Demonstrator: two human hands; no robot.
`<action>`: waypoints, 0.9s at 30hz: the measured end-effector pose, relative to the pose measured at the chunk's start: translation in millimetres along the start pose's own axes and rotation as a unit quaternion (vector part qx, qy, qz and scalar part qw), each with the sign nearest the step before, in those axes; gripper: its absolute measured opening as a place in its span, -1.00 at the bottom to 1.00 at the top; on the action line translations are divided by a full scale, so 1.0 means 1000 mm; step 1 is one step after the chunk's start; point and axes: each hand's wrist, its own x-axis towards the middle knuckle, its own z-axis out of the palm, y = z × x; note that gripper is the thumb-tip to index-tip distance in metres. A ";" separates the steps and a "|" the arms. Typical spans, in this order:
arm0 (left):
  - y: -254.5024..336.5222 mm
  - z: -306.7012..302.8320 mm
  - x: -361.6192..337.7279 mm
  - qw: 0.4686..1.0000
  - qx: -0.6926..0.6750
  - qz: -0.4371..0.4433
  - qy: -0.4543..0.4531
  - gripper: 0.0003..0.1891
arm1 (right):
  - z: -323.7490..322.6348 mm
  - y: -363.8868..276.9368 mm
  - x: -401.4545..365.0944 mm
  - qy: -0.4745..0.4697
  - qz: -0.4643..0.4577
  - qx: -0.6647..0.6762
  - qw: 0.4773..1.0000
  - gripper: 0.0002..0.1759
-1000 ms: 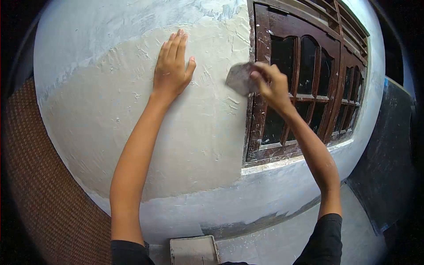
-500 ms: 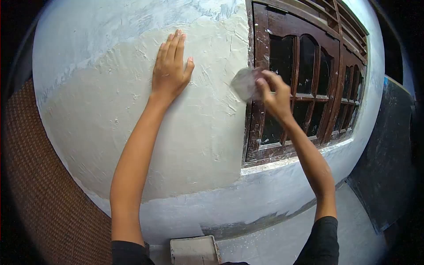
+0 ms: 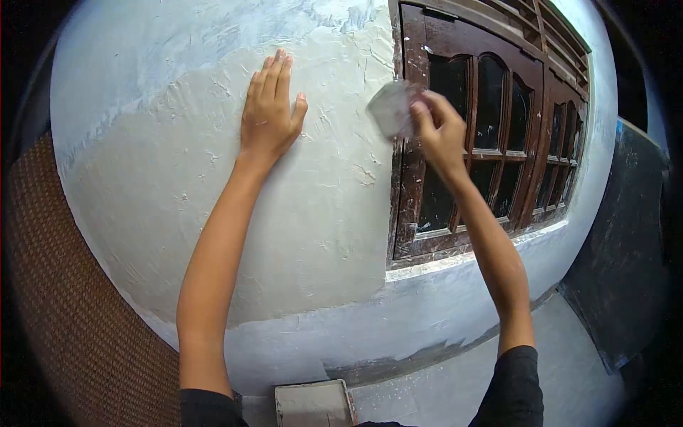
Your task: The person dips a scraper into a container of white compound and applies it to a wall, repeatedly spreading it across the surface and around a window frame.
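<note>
My left hand (image 3: 269,117) lies flat against the putty-coated wall (image 3: 313,213), fingers stretched upward and thumb apart, holding nothing. Between the thumb and fingers of my right hand (image 3: 442,132) is a thin, flat grey piece (image 3: 390,110), blurred by motion, so I cannot tell its exact kind. It overlaps the wall's edge beside the brown wooden window frame (image 3: 413,171). Ridges and small lumps mark the cream putty, mostly near that edge and around my left hand.
Glass panes fill the wooden window (image 3: 491,99) on the right. A shallow tray (image 3: 313,388) with greyish residue sits on the grey floor (image 3: 427,388) below. Woven matting (image 3: 64,285) stands at the left, and a dark panel (image 3: 619,249) leans at the right.
My right hand and the grey piece have moved slightly upward along the window edge. My left hand stays flat on the wall; the view has shifted a little.
</note>
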 end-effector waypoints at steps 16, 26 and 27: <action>0.001 -0.003 -0.001 1.000 0.015 -0.003 -0.011 -0.38 | -0.005 0.039 0.022 0.074 0.122 0.170 0.975 -0.71; 0.002 0.000 -0.001 1.000 0.013 -0.006 -0.004 -0.37 | 0.018 0.016 -0.002 -0.093 0.071 0.066 0.991 -0.68; 0.002 0.000 -0.001 1.000 0.023 -0.004 -0.006 -0.37 | 0.017 0.037 0.007 -0.030 0.069 0.097 0.992 -0.68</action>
